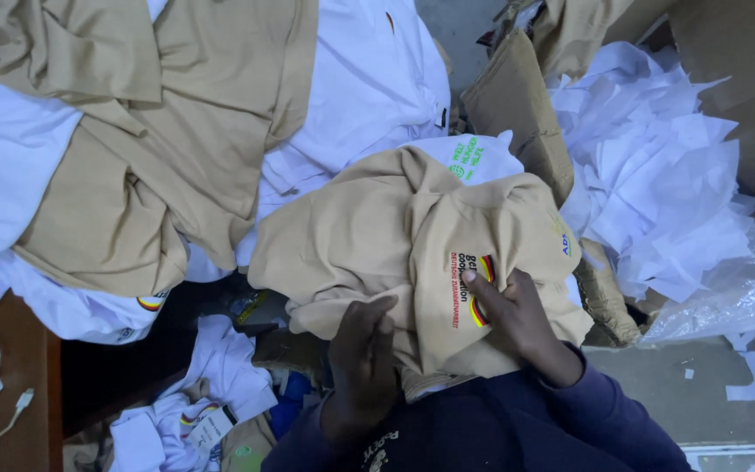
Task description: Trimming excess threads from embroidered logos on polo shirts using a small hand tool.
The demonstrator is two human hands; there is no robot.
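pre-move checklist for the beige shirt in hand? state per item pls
1. Left hand on the beige shirt: ok, gripping its lower edge.
2. Right hand on it: ok, thumb pressed on the printed logo.
3. Shirt flat: not ok, bunched and creased.
4. Shirt apart from others: not ok, lies over a white shirt.
5. Paper pile clear of shirt: ok.
6. Shirt's far side: cannot tell.

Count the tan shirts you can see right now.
3: one in both hands, one spread upper left, one at top right. More may be buried.
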